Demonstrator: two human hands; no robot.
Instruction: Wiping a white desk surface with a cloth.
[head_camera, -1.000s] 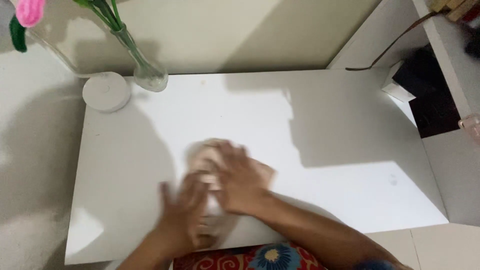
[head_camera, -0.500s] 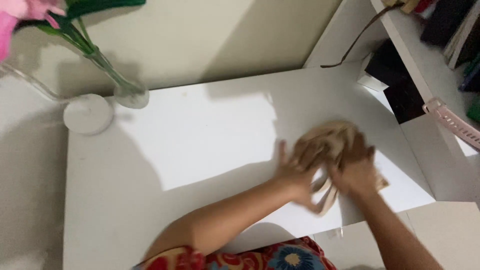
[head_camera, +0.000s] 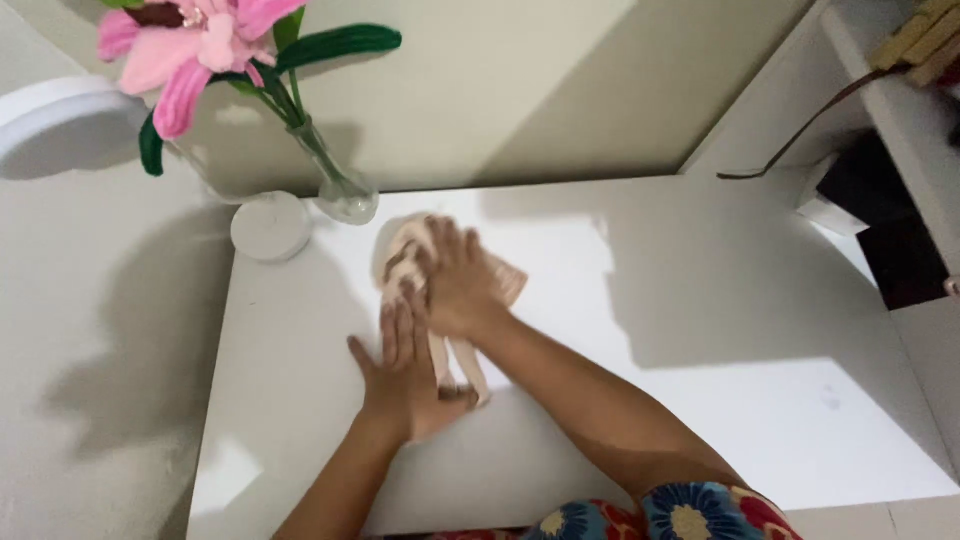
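Beige cloth (head_camera: 415, 262): a crumpled, soft piece with strap-like strips trailing toward the near edge, lying on the far left part of the white tabletop (head_camera: 700, 330), near the back wall. Most of it is sitting under the two hands; only its rounded far end, a corner at the right and the strips are showing.

Right hand (head_camera: 455, 285): resting palm down on the middle of the cloth, fingers spread and pointing toward the wall, pressing flat rather than pinching. The forearm is crossing the table from the lower right.

Left hand (head_camera: 405, 375): lying flat, fingers together and extended, touching the near end of the cloth and the tabletop just beside it. Whether the thumb is catching a strip cannot be told.

Glass vase (head_camera: 345, 195): standing upright at the back left corner, just beyond the cloth, holding a pink flower (head_camera: 185, 45) with green stems and a green leaf.

White round disc (head_camera: 271, 226): sitting just left of the vase, at the table's corner.

Black box (head_camera: 890, 240): lying in the shelf unit at the far right, well apart from the hands.

Patterned sleeve (head_camera: 690, 515): showing red and blue with flowers at the bottom edge.
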